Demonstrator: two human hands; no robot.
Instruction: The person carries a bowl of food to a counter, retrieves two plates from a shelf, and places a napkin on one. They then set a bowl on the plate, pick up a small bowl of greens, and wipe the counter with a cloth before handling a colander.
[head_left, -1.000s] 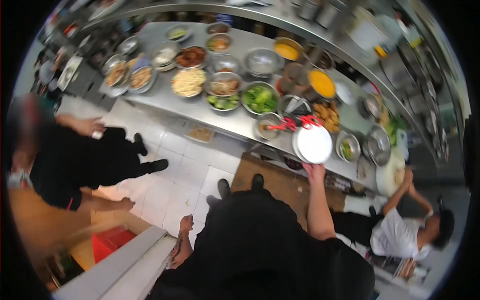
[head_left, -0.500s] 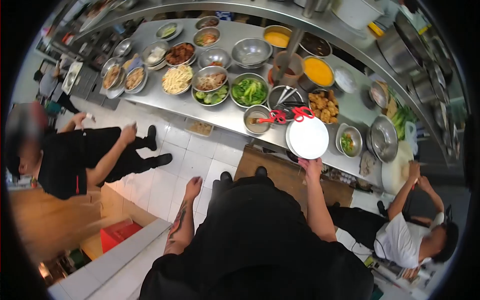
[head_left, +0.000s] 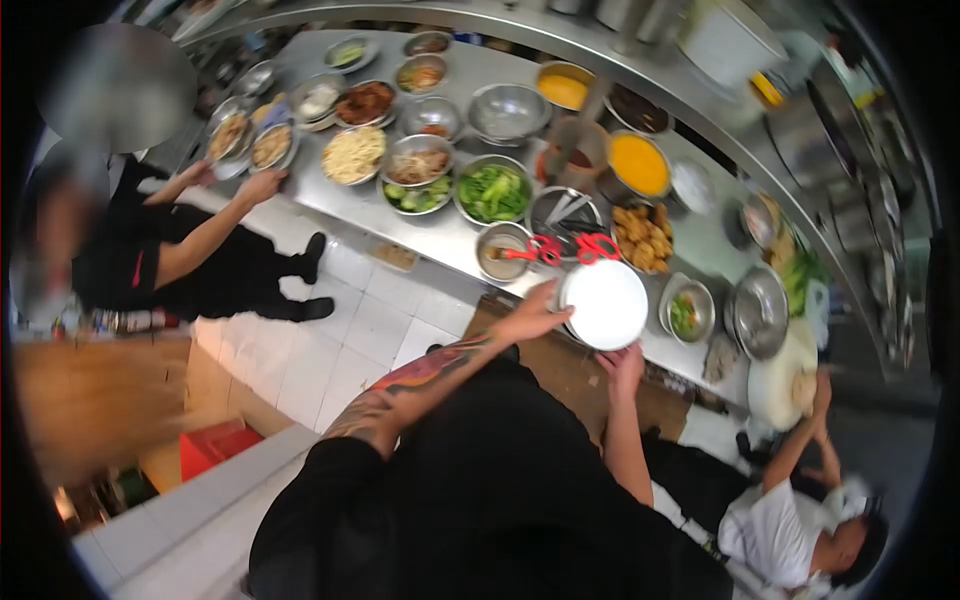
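A round white plate (head_left: 606, 305) is at the counter's front edge, with what looks like another rim beneath it on the left. My right hand (head_left: 623, 364) has its fingers closed on the near rim. From the left, my left hand (head_left: 533, 313) reaches the plate's side; its fingers are stretched and apart, at or very near the rim. Just beyond the plate, red-handled scissors (head_left: 598, 247) and another red-handled tool (head_left: 545, 250) lie by a metal bowl of utensils (head_left: 566, 212). A small metal bowl (head_left: 503, 262) with a brush-like tool stands left of them.
Metal bowls of greens (head_left: 493, 192), shredded pale food (head_left: 353, 155) and fried pieces (head_left: 641, 238) crowd the steel counter (head_left: 320, 190). A shelf (head_left: 680, 115) overhangs it. One co-worker (head_left: 170, 250) handles bowls at left; another (head_left: 790, 530) works at a round board (head_left: 775, 385) at right.
My left hand has swung up from beside my body to the plate's left side. My right hand stays at the near rim. The left co-worker's hands have reached the bowls.
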